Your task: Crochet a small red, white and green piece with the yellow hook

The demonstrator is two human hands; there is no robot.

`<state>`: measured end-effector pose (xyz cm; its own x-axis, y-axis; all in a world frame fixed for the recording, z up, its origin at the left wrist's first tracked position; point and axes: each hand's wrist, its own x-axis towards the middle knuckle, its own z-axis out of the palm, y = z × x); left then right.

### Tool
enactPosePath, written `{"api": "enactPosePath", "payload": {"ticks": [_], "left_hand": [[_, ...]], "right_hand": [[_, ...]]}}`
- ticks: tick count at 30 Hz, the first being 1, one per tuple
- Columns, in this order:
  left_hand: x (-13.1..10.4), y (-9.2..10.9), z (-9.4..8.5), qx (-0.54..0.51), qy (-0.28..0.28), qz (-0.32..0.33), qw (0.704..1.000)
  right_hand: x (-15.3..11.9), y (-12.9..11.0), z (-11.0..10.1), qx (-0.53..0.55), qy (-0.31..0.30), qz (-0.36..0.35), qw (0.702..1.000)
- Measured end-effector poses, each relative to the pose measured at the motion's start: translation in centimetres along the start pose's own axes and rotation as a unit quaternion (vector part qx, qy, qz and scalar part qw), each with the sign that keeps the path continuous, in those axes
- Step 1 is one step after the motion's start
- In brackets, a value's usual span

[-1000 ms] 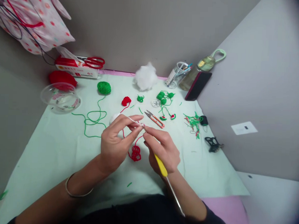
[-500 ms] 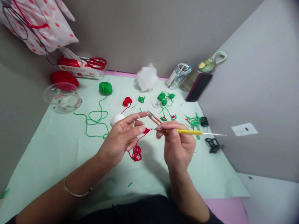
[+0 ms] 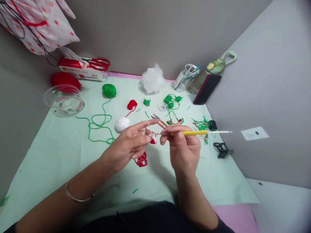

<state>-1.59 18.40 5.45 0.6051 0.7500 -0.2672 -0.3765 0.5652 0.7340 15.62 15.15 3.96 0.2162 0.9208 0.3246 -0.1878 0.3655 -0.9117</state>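
Note:
My left hand [image 3: 130, 139] pinches a small red and white crochet piece [image 3: 153, 139] between thumb and a finger, with white yarn running over its raised index finger. In my right hand [image 3: 183, 144] is a crochet hook with a yellow handle [image 3: 195, 133], its thin metal tip pointing left at the crochet piece. A ball of white yarn [image 3: 122, 124] lies behind my left hand. Tangled red yarn [image 3: 141, 160] is on the table below the piece. Small snips with orange handles [image 3: 159, 120] lie just beyond the fingertips.
Green yarn ball [image 3: 109, 90] and its loose strand lie left. Farther back are white stuffing [image 3: 153, 79], a tissue box [image 3: 82, 71] with red scissors [image 3: 100, 64], a clear bowl [image 3: 65, 103], a pen cup [image 3: 186, 78], a bottle [image 3: 215, 66] and a phone [image 3: 207, 89]. A black clip [image 3: 222, 150] lies right.
The hook and my right hand have shifted slightly left. More white on the crochet piece now shows, and the white ball is less covered by my left hand.

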Motion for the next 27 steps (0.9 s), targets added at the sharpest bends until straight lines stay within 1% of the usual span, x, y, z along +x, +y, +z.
{"api": "enactPosePath", "payload": {"ticks": [3,4,5,6,7,9,11,13,15,19,23,25,27], "left_hand": [[0.1,-0.1,-0.2,-0.025,-0.05,-0.013,0.998],[0.1,-0.2,-0.2,-0.021,-0.054,-0.009,0.998],[0.1,-0.4,-0.1,-0.008,-0.046,0.001,0.999],[0.1,-0.7,-0.1,0.012,-0.026,0.018,0.999],[0.2,-0.9,0.0,0.037,0.0,0.041,0.998],[0.3,-1.4,0.2,0.079,0.049,0.089,0.992],[0.4,-1.6,0.4,0.093,0.072,0.117,0.986],[0.5,-1.7,0.4,0.088,0.076,0.122,0.986],[0.6,-1.7,0.4,0.083,0.078,0.122,0.986],[0.4,-2.1,0.4,0.094,0.089,0.13,0.983],[0.4,-2.5,0.6,0.134,0.104,0.161,0.972],[0.4,-2.4,0.6,0.159,0.1,0.177,0.966],[0.3,-1.9,0.5,0.183,0.079,0.182,0.963]], "right_hand": [[0.6,-0.2,-0.2,0.064,0.015,0.084,0.994],[0.7,-0.2,-0.2,0.081,0.013,0.105,0.991],[0.7,-0.1,-0.2,0.093,0.009,0.116,0.989],[0.6,0.0,-0.2,0.095,0.003,0.116,0.989],[0.5,0.2,-0.1,0.081,-0.002,0.105,0.991],[0.0,0.5,0.1,0.013,-0.006,0.059,0.998],[-0.4,0.8,0.3,-0.06,-0.002,0.008,0.998],[-0.6,0.9,0.5,-0.087,-0.002,-0.019,0.996],[-0.6,1.0,0.6,-0.08,-0.015,-0.029,0.996],[-0.5,1.0,0.8,-0.097,-0.033,-0.043,0.994],[-0.7,1.2,1.0,-0.13,-0.041,-0.038,0.99],[-0.8,1.3,0.9,-0.134,-0.042,-0.032,0.99],[-0.6,1.5,0.7,-0.136,-0.029,-0.031,0.99]]}}
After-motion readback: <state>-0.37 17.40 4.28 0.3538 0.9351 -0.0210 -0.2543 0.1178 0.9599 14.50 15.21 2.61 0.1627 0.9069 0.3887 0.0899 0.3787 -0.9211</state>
